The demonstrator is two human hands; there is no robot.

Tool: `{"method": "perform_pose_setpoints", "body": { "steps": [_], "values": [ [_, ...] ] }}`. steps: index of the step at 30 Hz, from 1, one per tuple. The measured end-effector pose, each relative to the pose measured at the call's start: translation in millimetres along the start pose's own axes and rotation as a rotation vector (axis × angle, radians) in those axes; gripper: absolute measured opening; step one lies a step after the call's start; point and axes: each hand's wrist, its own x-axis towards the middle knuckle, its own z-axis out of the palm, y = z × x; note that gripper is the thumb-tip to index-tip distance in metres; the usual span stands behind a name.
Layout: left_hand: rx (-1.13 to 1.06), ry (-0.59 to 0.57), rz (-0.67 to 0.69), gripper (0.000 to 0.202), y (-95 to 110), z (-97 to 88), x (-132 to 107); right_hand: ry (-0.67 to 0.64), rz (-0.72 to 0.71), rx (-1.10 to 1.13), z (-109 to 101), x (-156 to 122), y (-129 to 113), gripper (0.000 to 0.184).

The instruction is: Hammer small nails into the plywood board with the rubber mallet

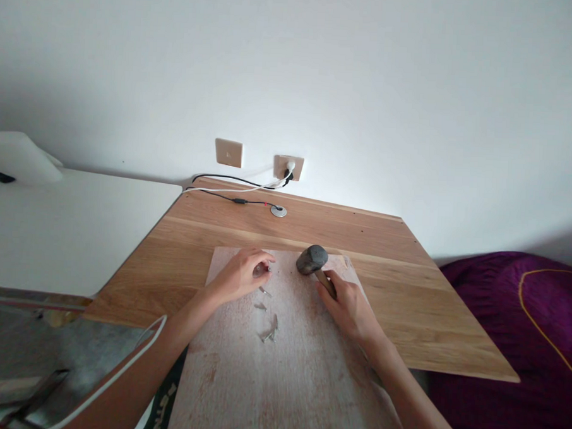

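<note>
A pale plywood board (288,373) lies on a wooden table (405,295) and reaches toward me. My right hand (351,309) grips the wooden handle of a hammer (312,260), whose dark head rests on the board's far end. My left hand (240,276) sits on the board to the left of the hammer head, fingers pinched together over a small thing, probably a nail, too small to name. Several loose nails (268,324) lie scattered on the board between my two hands.
Black and white cables (234,190) run from a wall socket (288,167) across the table's far edge to a round metal grommet (278,211). A white table (67,230) stands at the left. A purple cushion (522,338) lies at the right.
</note>
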Motion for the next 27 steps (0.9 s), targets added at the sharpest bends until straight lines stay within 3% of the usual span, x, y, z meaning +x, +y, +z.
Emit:
{"method": "perform_pose_setpoints", "body": {
  "steps": [20,27],
  "values": [
    [-0.030,-0.017,0.004,0.023,3,-2.4,0,-0.010,-0.018,0.023,-3,1,-1,0.019],
    [-0.013,0.037,0.120,0.012,11,-9.2,-1,0.009,-0.022,0.037,0,1,3,0.017]
  ]
}}
